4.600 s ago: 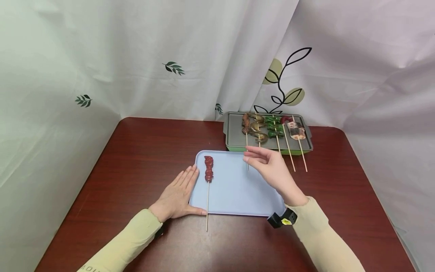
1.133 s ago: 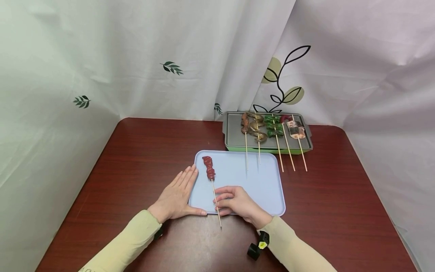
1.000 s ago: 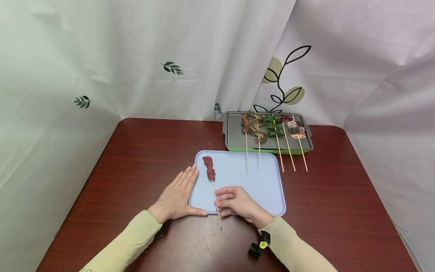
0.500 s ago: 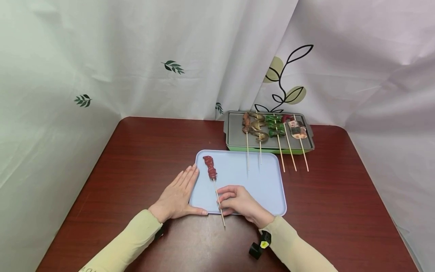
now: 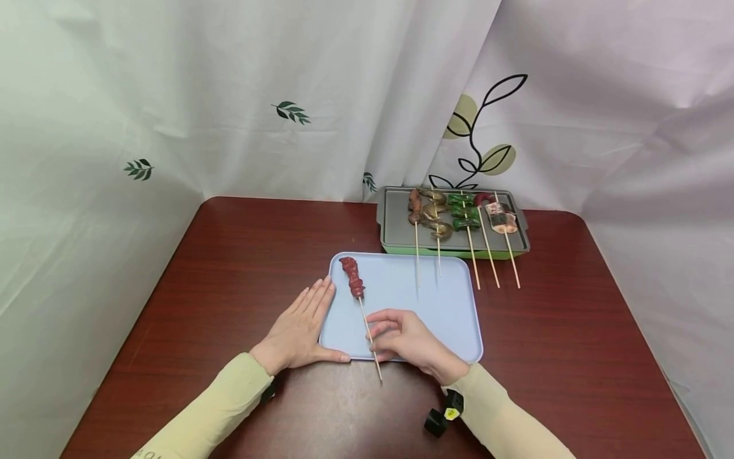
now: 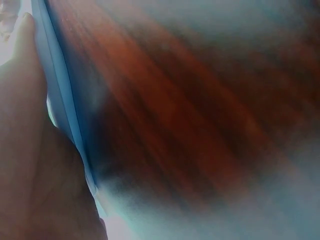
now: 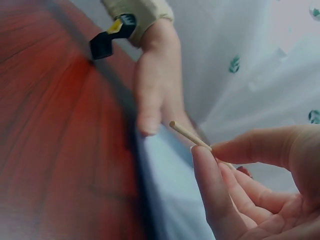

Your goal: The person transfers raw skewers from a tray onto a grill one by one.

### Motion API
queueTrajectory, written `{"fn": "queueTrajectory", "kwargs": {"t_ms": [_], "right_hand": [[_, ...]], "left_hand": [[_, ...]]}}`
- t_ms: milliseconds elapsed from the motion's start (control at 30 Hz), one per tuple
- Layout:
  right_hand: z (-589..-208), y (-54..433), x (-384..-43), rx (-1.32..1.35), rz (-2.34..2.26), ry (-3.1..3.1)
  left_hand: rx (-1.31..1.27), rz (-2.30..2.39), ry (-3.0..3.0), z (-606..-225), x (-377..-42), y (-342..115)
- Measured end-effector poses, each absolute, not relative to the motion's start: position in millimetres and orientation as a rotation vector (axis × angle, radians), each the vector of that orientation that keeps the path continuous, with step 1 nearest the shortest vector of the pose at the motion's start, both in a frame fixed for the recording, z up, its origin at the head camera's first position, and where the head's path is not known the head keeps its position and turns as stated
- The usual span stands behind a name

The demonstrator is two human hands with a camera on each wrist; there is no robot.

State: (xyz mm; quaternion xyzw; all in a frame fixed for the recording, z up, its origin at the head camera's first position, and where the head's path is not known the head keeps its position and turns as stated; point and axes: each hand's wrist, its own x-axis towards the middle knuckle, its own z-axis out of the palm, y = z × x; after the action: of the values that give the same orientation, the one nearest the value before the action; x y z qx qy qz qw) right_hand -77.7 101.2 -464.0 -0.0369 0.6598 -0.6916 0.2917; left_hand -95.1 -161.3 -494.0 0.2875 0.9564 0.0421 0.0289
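Observation:
A skewer of dark red meat chunks slants over the left part of a pale blue tray. My right hand pinches its thin wooden stick between thumb and fingertips. The stick's blunt end juts past the pinch in the right wrist view. Whether the meat touches the tray I cannot tell. With fingers straight, my left hand lies along the tray's left edge, its thumb at the front rim. The left wrist view shows part of that hand against the tray's blue rim.
Behind the tray stands a grey grill pan with a green base. Several skewers lie on it, among them green pepper and a pale, dark-banded piece. Their sticks overhang the front, some above the tray. A white curtain borders the table.
My right hand has come from a grill skewer's stick to the red meat skewer's stick. The skewer has turned from nearly straight to slanted, and lately slid slightly away. My left hand stayed.

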Motion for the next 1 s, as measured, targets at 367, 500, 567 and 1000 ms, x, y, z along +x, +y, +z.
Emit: {"fn": "queueTrajectory", "kwargs": {"t_ms": [367, 500, 567, 1000], "right_hand": [[-426, 117, -89, -0.244, -1.87, 1.876], [-415, 124, -95, -0.251, -1.894, 1.91], [-410, 128, -98, -0.255, -1.902, 1.937], [-384, 144, -125, -0.236, -1.96, 2.05]], "left_hand": [[0.906, 0.155, 2.988, -499, -96, -163], [0.929, 0.169, 2.994, -502, -96, -164], [0.939, 0.176, 2.996, -501, -96, -164], [0.923, 0.145, 2.964, -494, -95, -162]]}}
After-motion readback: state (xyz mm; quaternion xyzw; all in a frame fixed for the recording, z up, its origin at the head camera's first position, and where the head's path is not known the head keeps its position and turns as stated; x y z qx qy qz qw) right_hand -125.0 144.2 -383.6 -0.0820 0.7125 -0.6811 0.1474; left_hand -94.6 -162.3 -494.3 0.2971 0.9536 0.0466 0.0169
